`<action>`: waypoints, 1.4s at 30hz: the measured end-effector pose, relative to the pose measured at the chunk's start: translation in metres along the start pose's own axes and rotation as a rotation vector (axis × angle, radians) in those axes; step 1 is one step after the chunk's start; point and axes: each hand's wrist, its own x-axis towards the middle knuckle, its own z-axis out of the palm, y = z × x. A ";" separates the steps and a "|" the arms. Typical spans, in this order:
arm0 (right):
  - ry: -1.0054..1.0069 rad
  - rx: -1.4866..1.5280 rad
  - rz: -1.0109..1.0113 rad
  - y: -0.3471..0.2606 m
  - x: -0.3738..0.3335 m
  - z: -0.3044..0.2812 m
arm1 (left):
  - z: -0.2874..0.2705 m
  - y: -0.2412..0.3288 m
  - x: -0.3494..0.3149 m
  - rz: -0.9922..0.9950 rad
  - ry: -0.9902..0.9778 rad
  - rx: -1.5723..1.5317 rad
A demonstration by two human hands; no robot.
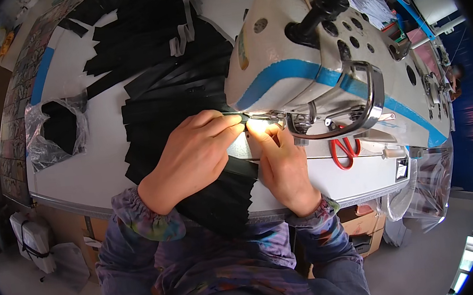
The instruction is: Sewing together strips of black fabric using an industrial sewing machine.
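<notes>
Beneath the head of a white-and-blue sewing machine [271, 40], two bare hands were brought close together, fingertips nearly meeting in a bright patch of light. Pleated black fabric [169, 108] was spread over the white worktable [107, 155], mostly left of the needle area, with its lower part draped past the front edge between the forearms. By the left hand [192, 161], back turned up, an edge of the fabric was pinched in the fingertips. The right hand [285, 168] was set just beside it, thumb and forefinger held at the same edge; whether the cloth was gripped there could not be told, owing to glare. A pale grey strip [189, 32] was seen looped on the fabric farther back. Red-handled scissors [347, 148] were noted on the tabletop right of the right hand, near the machine's curved metal guard [378, 95]. At far left, a clear plastic bag [37, 154] was found on the table with a black piece [61, 126] showing through. Both wrists were covered by gathered, multicoloured cuffs [155, 222].
</notes>
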 end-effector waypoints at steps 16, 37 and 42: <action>-0.033 0.003 0.013 0.003 -0.004 0.000 | 0.000 0.002 0.004 -0.013 0.010 0.030; 0.085 0.172 0.206 0.008 -0.013 -0.001 | -0.014 -0.005 0.004 0.082 -0.012 -0.201; 0.088 0.185 0.234 0.010 -0.016 0.004 | -0.008 -0.006 0.008 -0.050 0.038 -0.161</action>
